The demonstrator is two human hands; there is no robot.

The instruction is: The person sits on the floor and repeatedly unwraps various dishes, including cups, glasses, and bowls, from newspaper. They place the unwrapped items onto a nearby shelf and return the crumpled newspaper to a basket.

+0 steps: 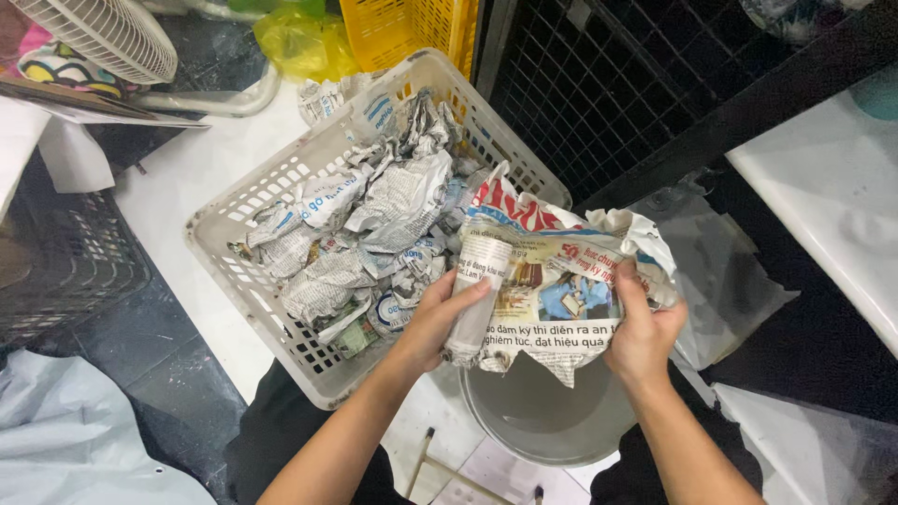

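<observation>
The left hand holds a long grey roll wrapped in newspaper. The roll stands almost straight up, tipped a little, with its top end near the white plastic basket with holes in its sides and its bottom end down over the round grey bucket. The left fingers curl around the middle of the roll and squeeze it tight from the side, and the thumb is hidden behind it.

The right hand is just beside it, on the other end of a big crinkled sheet of newspaper with colour pictures. The right fingers are pinched shut on the edge of that sheet, with the thumb on top. The sheet stretches flat between the two hands — one side touches the roll, the other side is in the right hand. So the roll lies to the left of the sheet, and the left hand is the one right on it.

The paper looks thin, soft and full of wrinkles. The basket is packed with many scrunched-up newspaper bundles — lumpy and grey. The bucket under the hands looks smooth and hard. A clear plastic sheet lies to the right, shiny and floppy.
</observation>
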